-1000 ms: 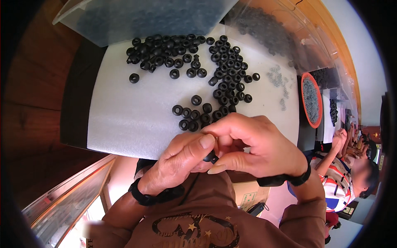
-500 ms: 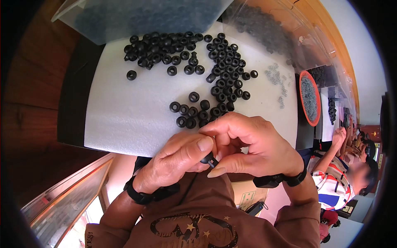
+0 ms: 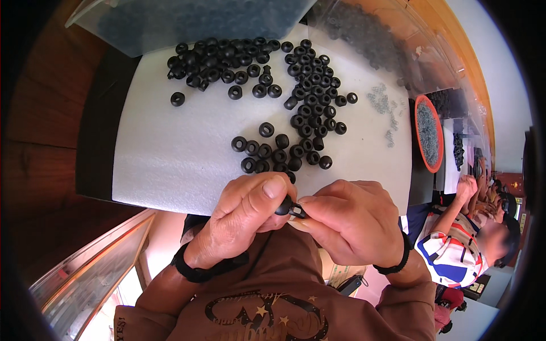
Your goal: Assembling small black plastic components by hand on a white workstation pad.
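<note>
Close to my body, just past the near edge of the white mat, both hands work on one black cord lock. My left hand [image 3: 236,219] is closed round its ball-shaped body [image 3: 282,206], the thumb lying along the top. Thumb and forefinger of my right hand [image 3: 358,224] pinch the end of the slotted plunger [image 3: 297,211], which sticks out of the body to the right. The other fingers of the right hand are curled under. Beyond my hands, several loose black ball bodies [image 3: 264,150] lie in a small group on the mat.
The white mat [image 3: 165,153] also bears larger heaps of black balls [image 3: 213,59] and tiny clear springs [image 3: 381,99]. Clear plastic bins [image 3: 136,34] stand behind. An orange basket [image 3: 418,133] of small grey pieces sits at right, and a co-worker [image 3: 449,250] sits beyond it.
My right hand has come down and its forefinger has joined the thumb on the plunger, where before it arched above. More black balls show on the mat where that hand was.
</note>
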Motion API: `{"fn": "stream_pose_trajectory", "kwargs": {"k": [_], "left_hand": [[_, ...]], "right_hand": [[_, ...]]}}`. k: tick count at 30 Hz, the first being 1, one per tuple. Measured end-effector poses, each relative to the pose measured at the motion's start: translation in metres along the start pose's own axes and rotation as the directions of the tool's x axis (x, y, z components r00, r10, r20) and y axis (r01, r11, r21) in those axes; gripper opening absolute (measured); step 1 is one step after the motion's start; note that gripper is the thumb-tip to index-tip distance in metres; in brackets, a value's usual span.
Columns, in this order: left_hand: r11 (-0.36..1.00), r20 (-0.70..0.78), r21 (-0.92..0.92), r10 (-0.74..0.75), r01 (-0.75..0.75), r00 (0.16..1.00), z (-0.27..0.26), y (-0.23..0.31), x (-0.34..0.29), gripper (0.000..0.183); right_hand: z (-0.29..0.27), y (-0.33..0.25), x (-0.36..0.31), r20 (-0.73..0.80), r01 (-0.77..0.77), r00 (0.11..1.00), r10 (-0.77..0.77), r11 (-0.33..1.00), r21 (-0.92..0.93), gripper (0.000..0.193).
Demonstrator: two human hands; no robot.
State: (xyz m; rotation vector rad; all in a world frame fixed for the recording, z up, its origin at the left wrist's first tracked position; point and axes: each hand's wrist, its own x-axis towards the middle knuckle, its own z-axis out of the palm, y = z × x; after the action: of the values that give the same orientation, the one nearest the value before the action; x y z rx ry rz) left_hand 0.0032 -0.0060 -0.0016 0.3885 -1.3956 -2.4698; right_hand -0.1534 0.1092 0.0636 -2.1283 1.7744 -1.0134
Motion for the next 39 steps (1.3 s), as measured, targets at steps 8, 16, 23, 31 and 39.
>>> {"fn": "stream_pose_trajectory", "kwargs": {"k": [8,16,23,31,39], "left_hand": [[1.0,0.018,0.006,0.019,-0.019,1.0,0.0,0.001,0.0,0.053],[0.998,0.005,0.058,-0.002,0.001,1.0,0.0,0.003,-0.002,0.054],[0.996,0.053,0.093,-0.006,0.001,0.999,-0.002,0.001,-0.001,0.054],[0.985,0.125,0.016,-0.17,0.17,0.977,-0.003,0.014,0.004,0.054],[0.973,0.201,-0.172,-0.117,0.153,0.972,-0.013,0.004,0.002,0.043]], "right_hand": [[-0.004,-0.007,-0.003,0.013,0.003,1.0,-0.002,0.998,-0.066,0.036],[-0.008,-0.011,0.0,0.065,-0.001,0.998,0.007,0.996,-0.088,0.032],[-0.009,-0.013,0.001,0.086,0.0,0.996,0.007,0.997,-0.081,0.032],[-0.015,0.012,0.015,0.377,-0.387,0.894,0.241,0.839,0.382,0.062],[-0.014,0.026,0.031,0.45,-0.343,0.884,0.126,0.829,0.442,0.039]]}}
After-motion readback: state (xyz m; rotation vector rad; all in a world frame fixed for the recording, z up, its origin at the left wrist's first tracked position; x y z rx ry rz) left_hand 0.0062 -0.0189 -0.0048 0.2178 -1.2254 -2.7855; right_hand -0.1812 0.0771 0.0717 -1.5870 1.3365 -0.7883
